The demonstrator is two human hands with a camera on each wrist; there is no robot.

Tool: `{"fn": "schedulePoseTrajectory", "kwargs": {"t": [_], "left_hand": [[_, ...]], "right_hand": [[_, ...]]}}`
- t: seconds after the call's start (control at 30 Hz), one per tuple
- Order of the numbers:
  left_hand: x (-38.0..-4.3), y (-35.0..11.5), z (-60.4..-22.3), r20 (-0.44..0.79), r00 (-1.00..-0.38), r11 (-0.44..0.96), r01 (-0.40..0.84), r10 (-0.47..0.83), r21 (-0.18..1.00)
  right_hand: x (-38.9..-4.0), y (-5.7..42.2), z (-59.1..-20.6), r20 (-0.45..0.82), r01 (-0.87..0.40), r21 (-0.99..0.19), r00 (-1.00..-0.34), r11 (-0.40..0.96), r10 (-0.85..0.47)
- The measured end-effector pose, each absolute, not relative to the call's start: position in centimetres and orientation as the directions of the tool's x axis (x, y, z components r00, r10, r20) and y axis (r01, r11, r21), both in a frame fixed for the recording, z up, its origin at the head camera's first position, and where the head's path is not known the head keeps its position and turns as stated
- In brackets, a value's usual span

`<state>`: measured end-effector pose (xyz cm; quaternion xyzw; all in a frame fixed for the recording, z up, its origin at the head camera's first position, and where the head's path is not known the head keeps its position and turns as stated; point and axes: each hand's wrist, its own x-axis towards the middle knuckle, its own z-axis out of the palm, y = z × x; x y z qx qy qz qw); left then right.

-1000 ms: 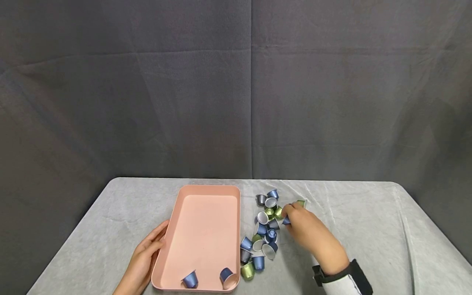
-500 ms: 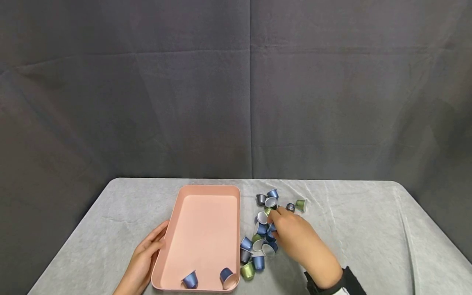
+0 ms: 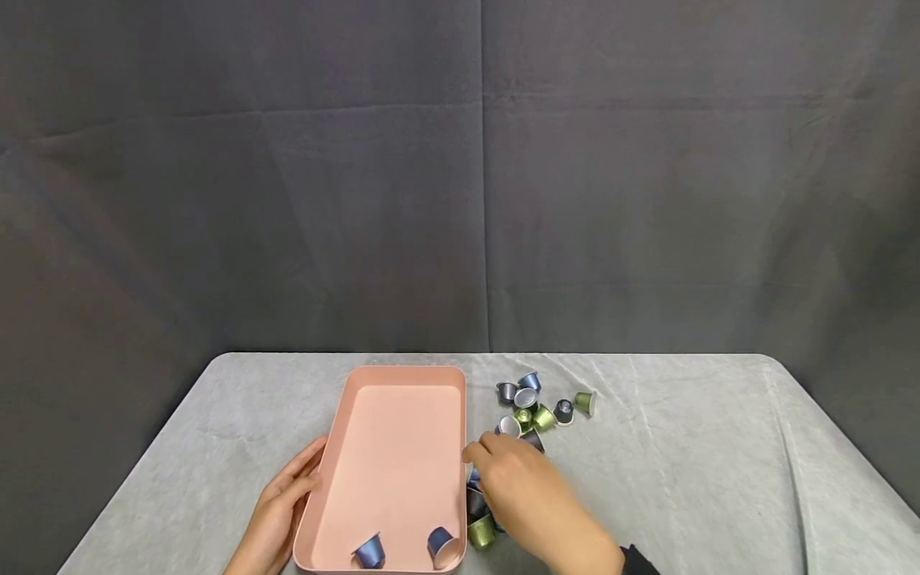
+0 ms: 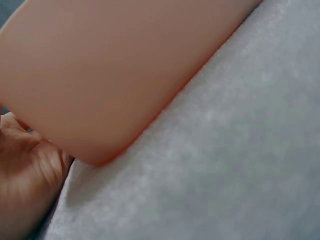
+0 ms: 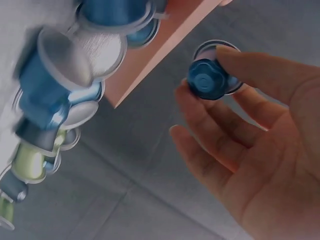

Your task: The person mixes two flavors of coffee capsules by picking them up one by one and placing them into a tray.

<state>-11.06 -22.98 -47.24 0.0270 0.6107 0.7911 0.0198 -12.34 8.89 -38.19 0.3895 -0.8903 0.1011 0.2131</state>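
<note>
I am watching from a distance, and the right hand (image 3: 521,491) is hanging just beside the right rim of the long, smooth pink tray with rounded corners (image 3: 402,463); whether the fingertips are touching the rim, I cannot tell. Its grip is pinching one small, shiny blue cup-shaped capsule (image 5: 207,79) between thumb and fingers, as the right wrist view is showing; in the head view the fingers are hiding it. The capsule's narrow end is facing the wrist camera, and its wide rim is pointing away, so the long axis is running roughly along that camera's line. I am judging this relation as the important one: the tray is lying to the left of this grip, its long side is stretching away from the person, and the right hand is being the nearer one to the tray's right side. The left hand (image 3: 276,499) is gripping nothing; its nearly straight fingers are resting against the tray's left side. Loose blue, green and dark capsules (image 3: 544,417) are lying around and beyond the right hand on the grey cloth-covered tabletop (image 3: 690,463).
</note>
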Motion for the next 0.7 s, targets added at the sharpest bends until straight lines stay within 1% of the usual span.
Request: {"fn": "schedulePoseTrajectory", "kwargs": {"t": [0.13, 0.23, 0.37, 0.53, 0.7], "left_hand": [[-11.0, -23.0, -47.3, 0.027, -0.997, -0.251, 0.008, 0.07, 0.968], [-11.1, -23.1, -47.2, 0.023, -0.997, -0.255, 0.004, 0.073, 0.967], [-11.1, -23.1, -47.2, 0.021, -0.997, -0.259, 0.001, 0.074, 0.966], [-11.1, -23.0, -47.2, 0.022, -0.998, -0.257, 0.005, 0.063, 0.966], [-11.0, -22.9, -47.1, 0.033, -0.998, -0.254, 0.017, 0.059, 0.967]], "right_hand": [[-11.5, 8.0, -38.2, 0.434, -0.757, 0.022, -0.581, 0.653, -0.689], [-11.1, 7.4, -38.3, 0.429, -0.782, 0.028, -0.553, 0.622, -0.714], [-10.7, 6.7, -38.8, 0.439, -0.822, 0.013, -0.507, 0.57, -0.742], [-10.4, 5.9, -39.6, 0.426, -0.855, 0.057, -0.447, 0.516, -0.787], [-10.2, 5.4, -40.2, 0.381, -0.869, 0.068, -0.432, 0.491, -0.817]]}}
